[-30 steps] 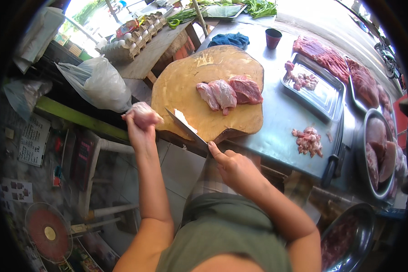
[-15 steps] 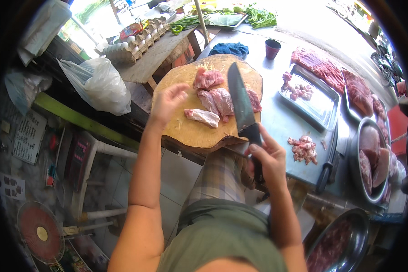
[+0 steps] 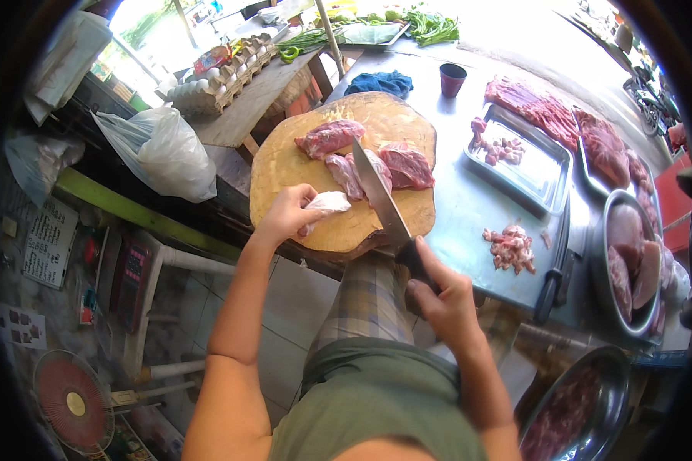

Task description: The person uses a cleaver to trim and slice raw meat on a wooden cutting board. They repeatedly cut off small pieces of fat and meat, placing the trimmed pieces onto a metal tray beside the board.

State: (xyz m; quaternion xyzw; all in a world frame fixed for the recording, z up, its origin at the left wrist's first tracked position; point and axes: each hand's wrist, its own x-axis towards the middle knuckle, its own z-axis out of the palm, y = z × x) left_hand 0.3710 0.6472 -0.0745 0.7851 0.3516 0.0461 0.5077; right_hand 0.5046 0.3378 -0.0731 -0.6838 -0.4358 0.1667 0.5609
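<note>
Here's the left hand (image 3: pixel 283 218), fingers pinching a pale piece of meat (image 3: pixel 329 203) over the chopping block (image 3: pixel 277 165), red chunks (image 3: pixel 331 140) just beyond them! The knife (image 3: pixel 382 196) slants forward, right hand (image 3: pixel 444 296) clenched round its handle; scraps (image 3: pixel 510 249) lie right of those fingers on the worktop (image 3: pixel 459 223).

the knife (image 3: pixel 387 211) partly hides the middle meat chunk (image 3: pixel 383 169), and the left hand (image 3: pixel 286 213) a pale strip (image 3: pixel 332 202).

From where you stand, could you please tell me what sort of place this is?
Probably a meat stall: raw meat lies on a chopping block, more is in a metal bowl, and greens lie beyond.
</note>
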